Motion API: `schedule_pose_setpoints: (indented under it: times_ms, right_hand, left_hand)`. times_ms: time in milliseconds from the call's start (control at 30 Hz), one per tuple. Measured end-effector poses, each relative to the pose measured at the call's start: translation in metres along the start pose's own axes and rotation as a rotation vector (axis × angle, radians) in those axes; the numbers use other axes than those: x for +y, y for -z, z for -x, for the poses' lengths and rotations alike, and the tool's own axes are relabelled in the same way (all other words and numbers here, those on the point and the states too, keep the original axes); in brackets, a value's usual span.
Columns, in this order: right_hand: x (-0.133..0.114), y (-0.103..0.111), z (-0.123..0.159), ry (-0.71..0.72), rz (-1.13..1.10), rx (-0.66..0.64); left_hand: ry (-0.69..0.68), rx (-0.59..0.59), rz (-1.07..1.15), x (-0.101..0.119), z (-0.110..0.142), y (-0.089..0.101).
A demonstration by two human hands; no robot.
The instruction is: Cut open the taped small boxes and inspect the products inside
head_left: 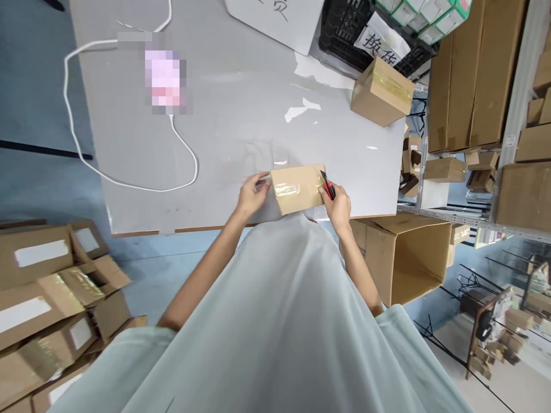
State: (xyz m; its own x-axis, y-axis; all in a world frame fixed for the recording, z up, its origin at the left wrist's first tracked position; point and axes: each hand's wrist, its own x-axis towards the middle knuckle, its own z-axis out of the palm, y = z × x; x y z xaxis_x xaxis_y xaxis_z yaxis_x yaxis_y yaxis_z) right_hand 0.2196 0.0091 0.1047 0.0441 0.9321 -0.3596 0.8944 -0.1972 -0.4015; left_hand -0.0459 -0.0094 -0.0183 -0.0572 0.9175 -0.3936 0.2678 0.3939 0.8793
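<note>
Carton (297, 186) at grey table (232, 126), seemingly storeroom (511, 123)

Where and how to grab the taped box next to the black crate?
I'd press palms on opposite side walls of the taped box, coming from the wearer's side: the walls look flat, and the black crate sits just beyond.

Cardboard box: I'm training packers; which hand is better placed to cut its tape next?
Probably the right hand: it holds the cutter by the box; the left hand shows no tool.
</note>
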Motion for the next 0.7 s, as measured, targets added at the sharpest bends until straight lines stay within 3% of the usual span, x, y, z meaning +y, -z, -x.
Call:
schedule_pose_setpoints:
  times_ms: [100, 267, 333, 500, 700]
  right_hand:
    - [-0.007, -0.002, 0.009, -0.030, 0.048, 0.018]
    - [-0.025, 0.010, 0.024, -0.019, 0.116, 0.040]
    - [-0.039, 0.014, 0.035, 0.044, 0.124, -0.007]
    - [-0.082, 0.007, 0.056, 0.151, 0.206, -0.315]
    - [-0.106, -0.012, 0.056, 0.126, 0.234, -0.387]
  left_hand:
    - [-0.018, 0.094, 0.059, 0.023, 0.008, 0.022]
    - [-0.080, 0.047, 0.012, 0.055, 0.003, 0.030]
    - [-0.074, 0.026, 0.029, 0.056, -0.003, 0.031]
    - [-0.063, -0.049, 0.057, 0.051, -0.012, 0.038]
    - [-0.070, -0.054, 0.060, 0.051, -0.015, 0.039]
